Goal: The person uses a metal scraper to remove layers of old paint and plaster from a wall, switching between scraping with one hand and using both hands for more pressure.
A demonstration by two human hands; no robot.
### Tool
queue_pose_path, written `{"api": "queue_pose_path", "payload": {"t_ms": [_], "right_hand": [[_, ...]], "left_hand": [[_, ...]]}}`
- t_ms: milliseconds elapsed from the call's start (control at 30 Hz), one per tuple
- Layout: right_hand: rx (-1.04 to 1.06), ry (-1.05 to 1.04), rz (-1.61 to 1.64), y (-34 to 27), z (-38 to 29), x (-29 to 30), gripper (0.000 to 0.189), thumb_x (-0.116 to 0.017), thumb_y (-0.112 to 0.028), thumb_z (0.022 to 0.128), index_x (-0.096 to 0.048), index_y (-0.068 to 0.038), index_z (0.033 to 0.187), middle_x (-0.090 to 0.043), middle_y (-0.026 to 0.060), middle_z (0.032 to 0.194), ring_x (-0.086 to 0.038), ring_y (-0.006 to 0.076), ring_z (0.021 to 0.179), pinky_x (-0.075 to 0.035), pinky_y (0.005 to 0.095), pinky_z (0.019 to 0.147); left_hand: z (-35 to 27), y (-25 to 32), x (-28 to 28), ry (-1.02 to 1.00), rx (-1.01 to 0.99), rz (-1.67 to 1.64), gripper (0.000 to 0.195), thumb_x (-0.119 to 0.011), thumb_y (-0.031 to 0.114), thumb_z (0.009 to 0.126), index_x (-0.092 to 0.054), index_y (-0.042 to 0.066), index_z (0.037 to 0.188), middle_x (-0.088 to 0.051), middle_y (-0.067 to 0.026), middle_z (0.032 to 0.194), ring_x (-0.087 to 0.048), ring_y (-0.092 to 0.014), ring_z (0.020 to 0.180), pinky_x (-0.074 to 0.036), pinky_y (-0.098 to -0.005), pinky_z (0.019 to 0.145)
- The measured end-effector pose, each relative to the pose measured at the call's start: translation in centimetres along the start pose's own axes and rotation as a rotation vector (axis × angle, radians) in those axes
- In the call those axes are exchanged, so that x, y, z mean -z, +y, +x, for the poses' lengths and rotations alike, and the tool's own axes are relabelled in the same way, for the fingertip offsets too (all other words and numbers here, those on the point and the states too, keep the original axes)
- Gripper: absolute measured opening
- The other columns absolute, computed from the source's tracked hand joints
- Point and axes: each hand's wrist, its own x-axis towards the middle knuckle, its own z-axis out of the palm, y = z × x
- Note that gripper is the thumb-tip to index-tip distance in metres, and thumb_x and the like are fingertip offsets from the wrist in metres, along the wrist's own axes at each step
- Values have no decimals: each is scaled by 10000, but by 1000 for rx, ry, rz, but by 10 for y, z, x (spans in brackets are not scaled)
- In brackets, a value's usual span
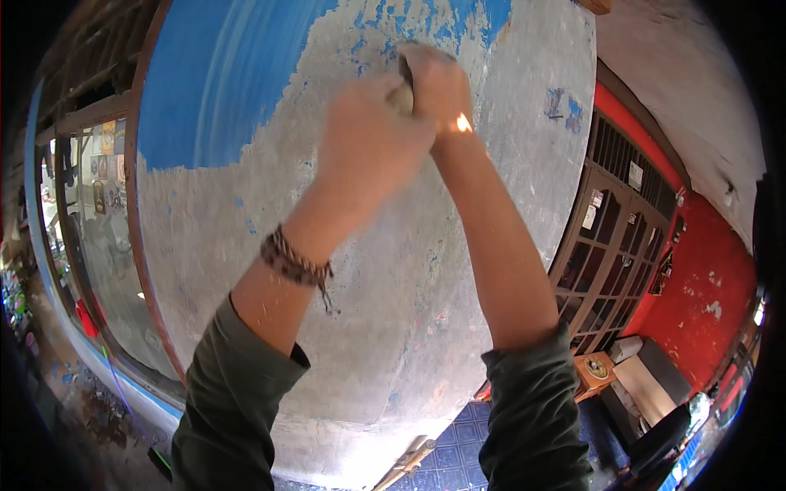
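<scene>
A wall stands before me, with a bare grey plaster surface (381, 294) and blue paint (227, 80) at the upper left. Ragged flakes of blue remain along the top, close to my hands. Both hands are raised together around a scraper-like hand tool (401, 99), whose pale rounded handle end shows between them. My right hand (437, 83) grips it on the upper side, near a dark edge against the wall. Lower and to the left, my left hand (371, 138) is closed on it, blurred by motion. The fingers hide most of the tool.
To the left is a wood-framed glass window (107, 215), with a broom (132, 411) below it. Wooden sticks (408, 463) lie at the wall's foot on blue floor tiles (454, 445). At right are brown paned doors (614, 245) and a small wooden table (592, 371).
</scene>
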Motion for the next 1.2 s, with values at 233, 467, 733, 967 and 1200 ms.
{"api": "queue_pose_path", "payload": {"t_ms": [233, 467, 733, 967, 1200], "right_hand": [[-26, 29, 5, -9, 15, -13, 222, -597, -179, 714, -602, 2, 844, -616, 206, 844, -587, 403, 799, -482, 437, 678], [-90, -161, -72, -13, 47, -2, 105, -571, -73, 716, -635, 2, 753, -641, 192, 862, -625, 369, 858, -517, 409, 758], [-48, 34, -65, -22, 3, -8, 138, -603, -100, 701, -650, 1, 782, -647, 194, 878, -638, 370, 834, -530, 409, 735], [-244, -170, -129, -6, 65, 3, 162, -560, -92, 736, -644, 5, 836, -647, 179, 911, -612, 352, 950, -499, 410, 827], [-16, 305, -66, -6, -34, -1, 271, -599, -221, 721, -594, -12, 894, -632, 192, 921, -591, 398, 866, -494, 428, 726]], "left_hand": [[21, -3, 12, -67, 12, 117, 301, -659, 156, 679, -667, -27, 917, -630, -157, 730, -606, -196, 671, -486, -331, 643], [51, 13, 22, -156, 55, 154, 357, -663, 154, 659, -673, -16, 973, -665, -151, 820, -622, -212, 741, -490, -321, 682], [9, 0, 21, -109, -18, 165, 286, -649, 164, 677, -668, -39, 878, -641, -103, 724, -540, -163, 630, -466, -306, 611], [75, 14, 6, -99, 96, 119, 319, -662, 173, 645, -682, -8, 907, -668, -141, 788, -631, -238, 706, -502, -304, 700], [-16, 8, -3, -127, -65, 124, 192, -591, 180, 702, -599, -12, 690, -621, -224, 780, -592, -385, 783, -471, -422, 664]]}}
